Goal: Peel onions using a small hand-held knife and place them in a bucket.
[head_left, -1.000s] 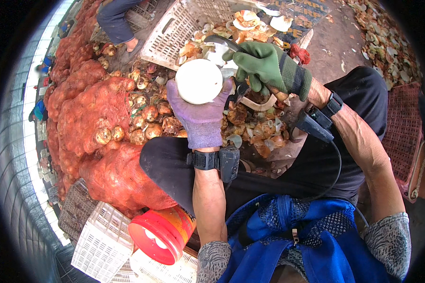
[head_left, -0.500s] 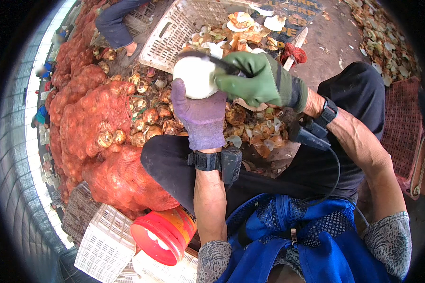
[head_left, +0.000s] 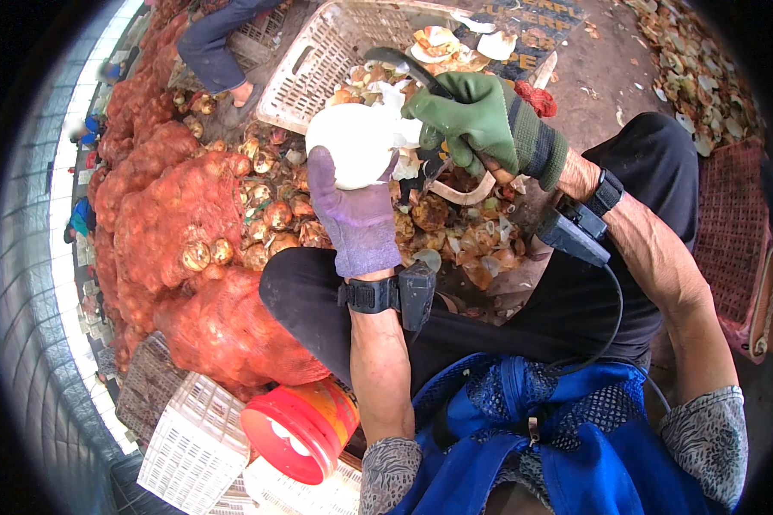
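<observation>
A large peeled white onion [head_left: 345,146] rests in my left hand [head_left: 356,215], whose purple-gloved fingers wrap it from below. Just right of it, my right hand [head_left: 472,120] in a green glove is closed around a knife [head_left: 397,58] with a dark, curved blade. The blade points up and left, above the onion and apart from it. Part of the knife's handle is hidden in the glove. Scraps of pale skin show between the onion and the right hand.
Beyond my hands stands a dirty white plastic crate [head_left: 282,101] with peelings around it. Red mesh sacks [head_left: 172,210] full of onions are piled at the left. A red bucket [head_left: 262,421] lies tipped near white crates [head_left: 185,451]. Another person's leg [head_left: 210,56] is at the far left.
The knife blade has come off the top of the onion and swung up as my right hand turned and shifted slightly right. My left hand with the onion has moved slightly left.
</observation>
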Motion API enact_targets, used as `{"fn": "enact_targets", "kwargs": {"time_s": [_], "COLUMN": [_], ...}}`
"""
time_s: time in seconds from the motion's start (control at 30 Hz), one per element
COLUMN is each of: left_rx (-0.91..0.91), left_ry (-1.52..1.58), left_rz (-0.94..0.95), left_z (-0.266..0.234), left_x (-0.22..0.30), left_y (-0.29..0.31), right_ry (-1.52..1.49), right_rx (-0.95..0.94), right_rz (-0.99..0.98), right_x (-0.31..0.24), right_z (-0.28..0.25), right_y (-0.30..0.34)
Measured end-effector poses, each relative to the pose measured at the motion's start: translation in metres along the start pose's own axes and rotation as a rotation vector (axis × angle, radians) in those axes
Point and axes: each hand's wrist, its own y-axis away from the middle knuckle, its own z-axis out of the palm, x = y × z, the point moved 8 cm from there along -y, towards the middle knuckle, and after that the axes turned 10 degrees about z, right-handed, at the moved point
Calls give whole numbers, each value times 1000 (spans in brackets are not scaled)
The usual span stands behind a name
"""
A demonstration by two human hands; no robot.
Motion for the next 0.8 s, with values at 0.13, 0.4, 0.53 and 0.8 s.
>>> {"fn": "enact_targets", "kwargs": {"time_s": [0.13, 0.4, 0.53, 0.8], "left_rx": [-11, 1, -87, -13], "left_ry": [-22, 192, 279, 192], "left_rz": [72, 29, -55, 11], "left_z": [11, 18, 21, 19], "left_x": [2, -4, 1, 7], "left_y": [1, -1, -3, 0], "right_ry": [-122, -81, -55, 174], "right_rx": [-58, -3, 161, 18], "right_rz": [42, 90, -60, -311], "right_x": [8, 0, 0, -21], "right_z": [17, 19, -10, 16], "right_y": [8, 12, 0, 16]}}
